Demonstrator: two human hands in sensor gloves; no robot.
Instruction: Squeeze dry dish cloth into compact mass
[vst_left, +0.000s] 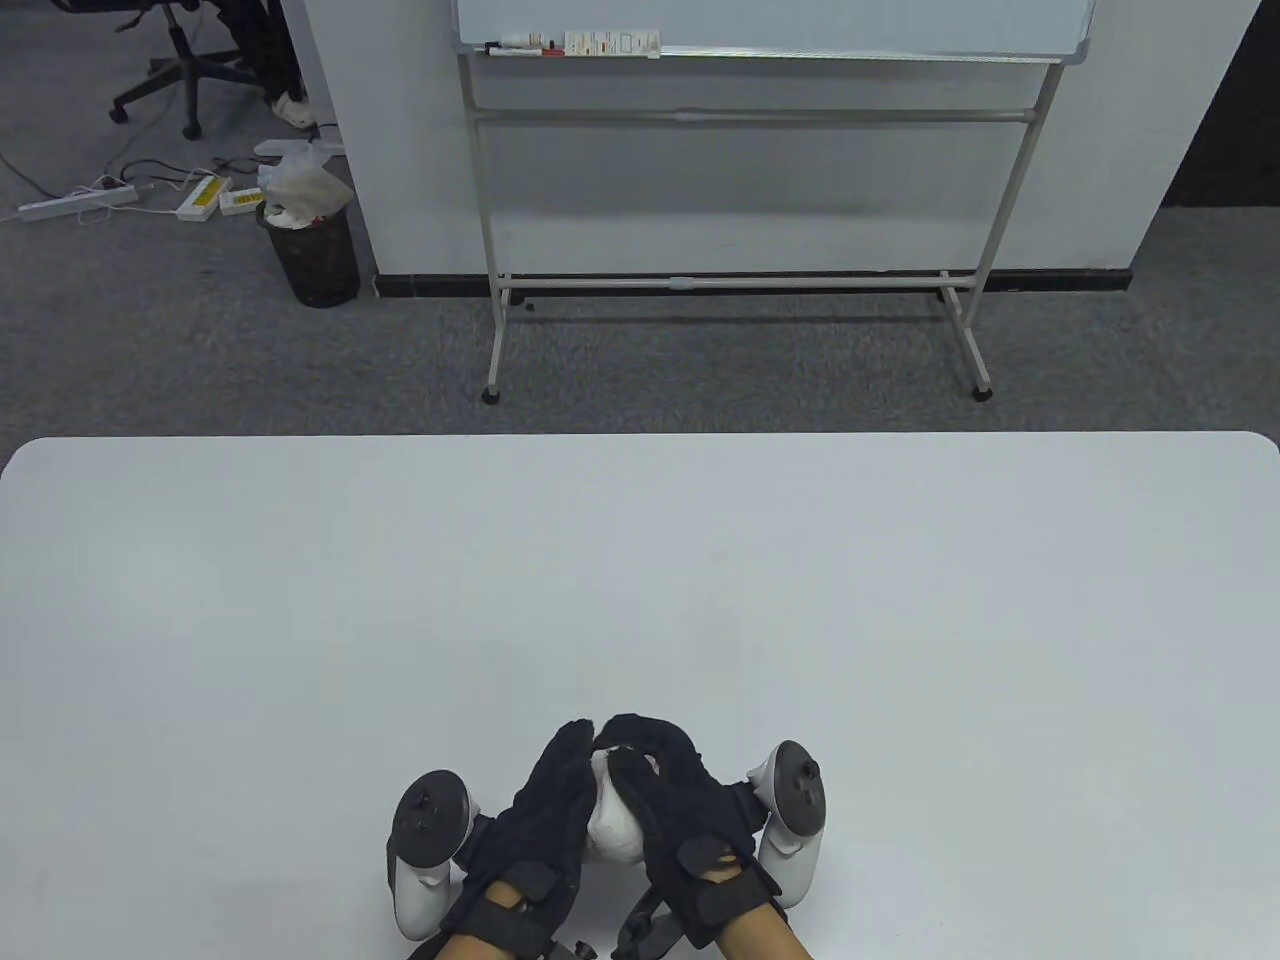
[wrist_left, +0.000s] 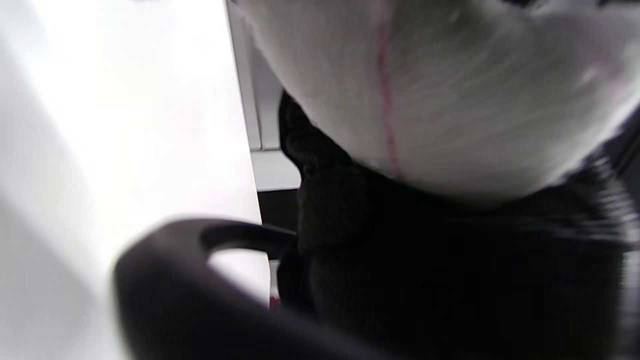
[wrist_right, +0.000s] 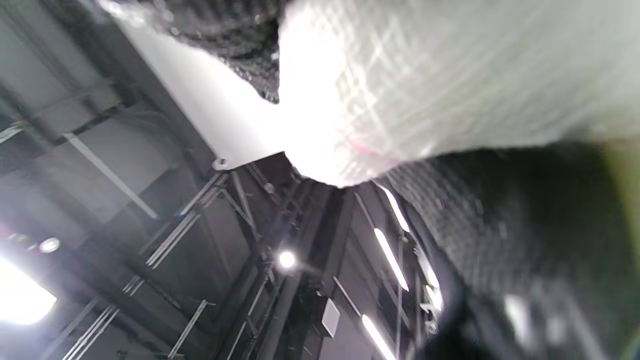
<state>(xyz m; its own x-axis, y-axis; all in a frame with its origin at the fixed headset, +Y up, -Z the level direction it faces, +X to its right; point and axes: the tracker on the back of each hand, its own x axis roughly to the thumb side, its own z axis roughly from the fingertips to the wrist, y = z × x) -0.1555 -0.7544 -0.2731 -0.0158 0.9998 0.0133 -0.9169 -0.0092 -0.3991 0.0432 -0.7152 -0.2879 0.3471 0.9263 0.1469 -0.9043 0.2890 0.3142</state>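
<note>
The white dish cloth (vst_left: 612, 822) is bunched into a small wad between my two hands near the table's front edge. My left hand (vst_left: 555, 800) presses it from the left and my right hand (vst_left: 668, 790) wraps over it from the right, fingertips meeting at the top. Only a strip of cloth shows between the black gloves. In the left wrist view the cloth (wrist_left: 440, 95) fills the top, with a thin pink line in its weave. In the right wrist view the cloth (wrist_right: 440, 75) bulges out beside the dark glove.
The white table (vst_left: 640, 580) stretches wide ahead of my hands. Beyond its far edge stands a whiteboard on a stand (vst_left: 740, 200) and a black bin (vst_left: 312, 255) on grey carpet.
</note>
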